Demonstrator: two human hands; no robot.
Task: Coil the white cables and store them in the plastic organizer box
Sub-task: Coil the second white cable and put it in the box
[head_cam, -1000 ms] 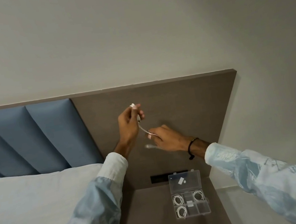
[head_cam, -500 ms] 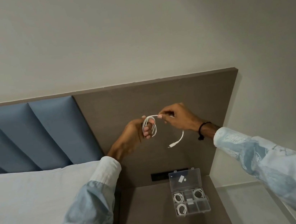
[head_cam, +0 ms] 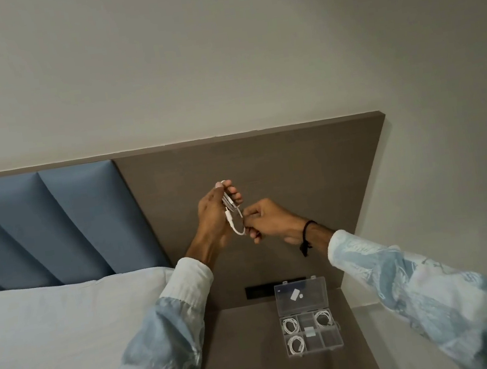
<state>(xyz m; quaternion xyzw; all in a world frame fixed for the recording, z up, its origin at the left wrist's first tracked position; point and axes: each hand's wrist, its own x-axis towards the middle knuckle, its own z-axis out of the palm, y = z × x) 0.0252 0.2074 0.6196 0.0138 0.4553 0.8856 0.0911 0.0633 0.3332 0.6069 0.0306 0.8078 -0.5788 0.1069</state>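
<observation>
My left hand [head_cam: 216,211] is raised in front of the brown headboard panel, with a white cable [head_cam: 234,216] wound in loops around its fingers. My right hand [head_cam: 268,219] sits just right of it and pinches the cable's loose end low beside the coil. Below them, on the bedside table, the clear plastic organizer box [head_cam: 332,338] lies with its lid [head_cam: 301,296] folded back. Three coiled white cables [head_cam: 291,326] rest in separate compartments of the box.
The bed with a pale sheet [head_cam: 55,342] and a blue padded headboard [head_cam: 55,221] fills the left. A brown bedside table [head_cam: 246,354] carries the box. A black socket strip [head_cam: 259,290] sits on the panel behind the box. A grey wall rises above.
My right hand has dropped from above the coil to below it, carrying the loose end down. The dangling tail is shorter, with more cable wound on my left fingers.
</observation>
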